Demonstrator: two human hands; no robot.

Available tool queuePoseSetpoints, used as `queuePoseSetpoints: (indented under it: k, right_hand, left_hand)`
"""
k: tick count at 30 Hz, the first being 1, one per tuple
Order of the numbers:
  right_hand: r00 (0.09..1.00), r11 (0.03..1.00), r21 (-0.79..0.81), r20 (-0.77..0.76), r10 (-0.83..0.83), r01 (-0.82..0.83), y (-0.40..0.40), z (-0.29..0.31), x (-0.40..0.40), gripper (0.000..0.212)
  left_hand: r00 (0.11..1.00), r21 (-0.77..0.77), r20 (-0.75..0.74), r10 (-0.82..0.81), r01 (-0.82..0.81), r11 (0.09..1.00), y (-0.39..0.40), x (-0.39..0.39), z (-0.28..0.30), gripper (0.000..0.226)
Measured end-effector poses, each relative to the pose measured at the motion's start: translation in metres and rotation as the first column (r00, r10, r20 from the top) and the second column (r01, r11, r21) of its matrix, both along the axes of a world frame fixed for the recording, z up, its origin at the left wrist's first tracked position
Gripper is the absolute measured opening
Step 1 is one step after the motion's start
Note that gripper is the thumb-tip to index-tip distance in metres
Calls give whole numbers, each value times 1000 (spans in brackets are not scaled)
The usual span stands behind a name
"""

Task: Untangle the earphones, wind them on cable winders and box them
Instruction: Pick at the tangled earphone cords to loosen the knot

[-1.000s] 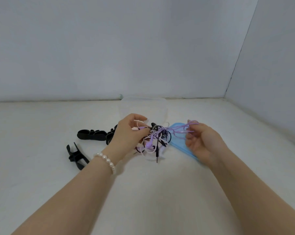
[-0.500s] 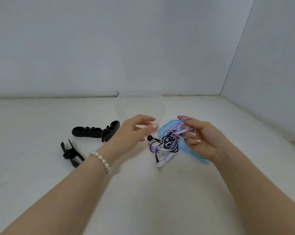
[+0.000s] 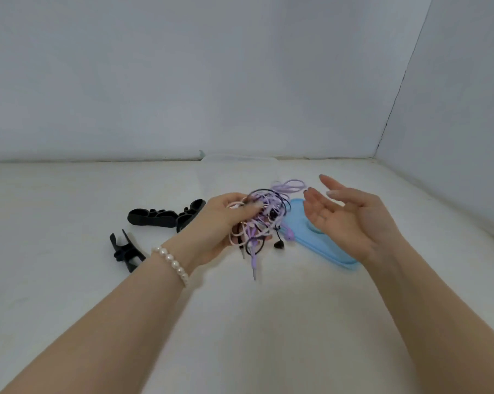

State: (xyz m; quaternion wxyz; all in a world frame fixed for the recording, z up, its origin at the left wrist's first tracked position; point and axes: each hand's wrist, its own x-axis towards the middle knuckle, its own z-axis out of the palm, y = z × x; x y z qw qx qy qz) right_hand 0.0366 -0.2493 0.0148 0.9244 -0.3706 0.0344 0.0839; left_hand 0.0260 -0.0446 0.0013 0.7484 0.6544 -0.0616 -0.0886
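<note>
A tangle of purple, black and pale pink earphone cables (image 3: 264, 217) hangs above the white table, held by my left hand (image 3: 223, 223), whose fingers curl round the bundle. A purple plug dangles below it. My right hand (image 3: 345, 217) is to the right of the tangle, palm up, fingers straight, holding nothing. Three black cable winders lie to the left: two (image 3: 152, 217) (image 3: 190, 214) touching, one (image 3: 125, 250) nearer to me. A clear plastic box (image 3: 240, 166) stands behind the tangle, partly hidden.
A light blue lid (image 3: 322, 245) lies flat on the table under my right hand. Grey walls close the table at the back and on the right. A pearl bracelet is on my left wrist.
The tangle passed from my right hand to my left hand, which now grips it. My right hand let go and opened, palm up.
</note>
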Motion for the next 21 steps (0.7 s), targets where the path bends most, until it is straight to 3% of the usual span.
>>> queuePoseSetpoints:
  k: [2,6,9,11,14,18,21]
  right_hand:
    - [998,984,-175,62,-8,19,-4,0,-1,33]
    - [987,865,-493,161,-9,89,7,-5,-2,7]
    - [978,765,-641,194,77,67,21,-9,-6,26]
    - [973,716,-697,192,129,42,28,-10,-9,40]
    - [971,665,-745,194,142,52,31,-13,-9,36]
    - [970,652,-735,242,-8,189,26,-15,-5,19]
    - [962,702,-665,244,-120,256,23,-16,-2,15]
  left_hand:
    - [997,-35,-24,71,-72,997,5,1,2,24]
    - [991,60,-20,133,-131,990,7,3,1,36]
    - [987,107,-25,159,-156,982,0,1,0,31]
    - [988,114,-30,154,-150,982,-4,0,0,21]
    - [989,105,-53,140,-134,985,-7,0,-2,20]
    - [988,75,-131,80,-70,995,-6,2,-4,41]
    - [983,12,-180,43,-41,999,-6,1,-4,52]
